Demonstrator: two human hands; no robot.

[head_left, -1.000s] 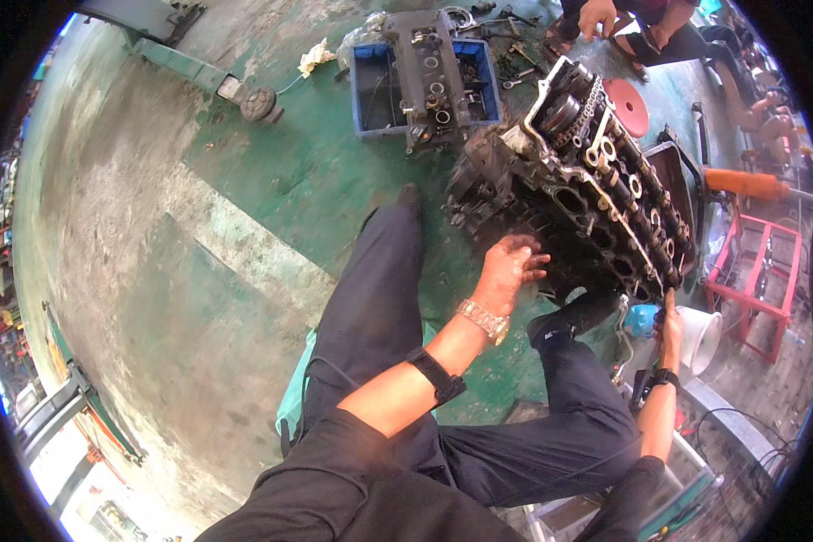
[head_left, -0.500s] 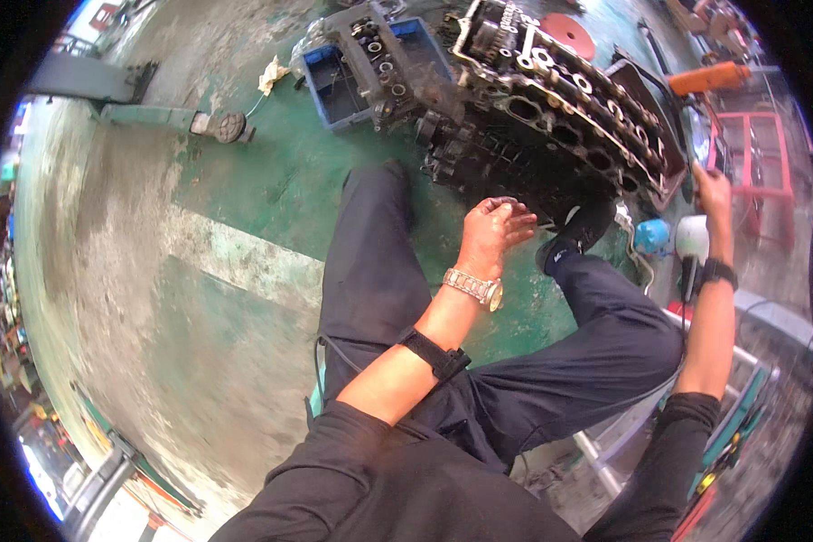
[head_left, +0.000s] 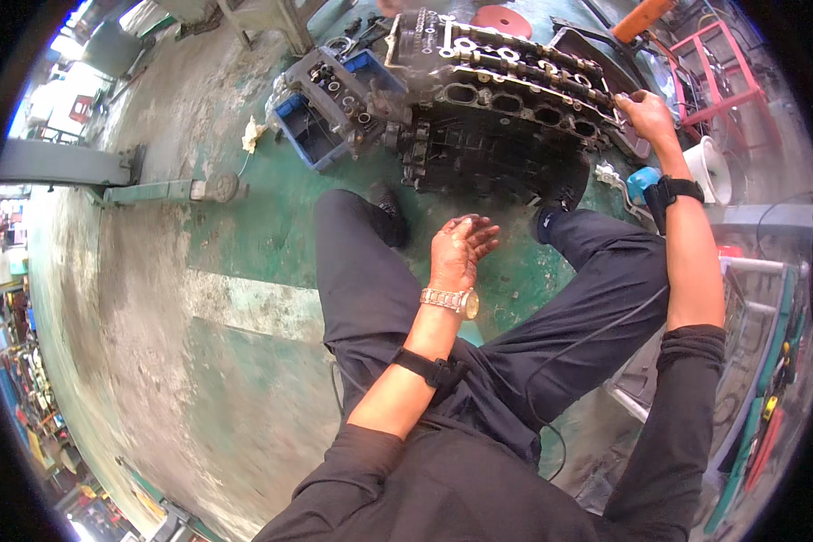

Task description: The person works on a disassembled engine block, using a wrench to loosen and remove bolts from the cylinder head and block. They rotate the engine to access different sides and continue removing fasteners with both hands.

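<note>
A dark engine (head_left: 479,149) stands on the floor in front of me, the camshafts (head_left: 515,61) on its top side uncovered. At its right end is my right hand (head_left: 649,117), thumb and fingers pinched together by the edge of the cylinder head (head_left: 551,116). Whatever lies in that pinch is too small to make out. Above my lap hovers my left hand (head_left: 459,253), its fingers loosely bent and apart, with nothing visible in them. Its fingertips look dirty and are clear of the engine.
Left of the engine, a grey valve cover (head_left: 334,86) lies across a blue crate (head_left: 312,135). A blue cylindrical part (head_left: 641,183) and a white bucket (head_left: 712,170) are at right, near a red frame (head_left: 718,77). A lift arm (head_left: 154,191) reaches in from the left.
My right hand has moved from out at the right to the engine's right end. My left hand stays above my lap in much the same pose. The view has shifted.
</note>
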